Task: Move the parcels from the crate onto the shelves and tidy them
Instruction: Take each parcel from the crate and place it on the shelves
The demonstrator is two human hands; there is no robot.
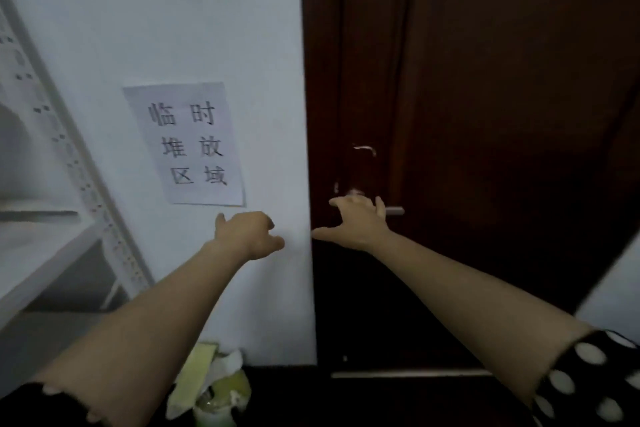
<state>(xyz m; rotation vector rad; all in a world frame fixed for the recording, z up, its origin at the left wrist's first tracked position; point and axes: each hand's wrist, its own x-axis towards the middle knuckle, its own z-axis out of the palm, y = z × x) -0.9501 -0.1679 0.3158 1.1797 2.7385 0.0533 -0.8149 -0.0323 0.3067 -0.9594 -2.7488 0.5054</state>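
Observation:
Both my arms stretch forward toward a white wall and a dark door. My left hand hovers in front of the wall with its fingers curled loosely and nothing in it. My right hand is spread with straight fingers in front of the dark wooden door, close to its metal handle; I cannot tell if it touches. White metal shelves stand at the left. A few light parcels, pale green and white, lie low between my arms. The crate itself is out of sight.
A paper sign with printed characters is stuck on the white wall. The perforated shelf upright slants along the left. The floor below is dark.

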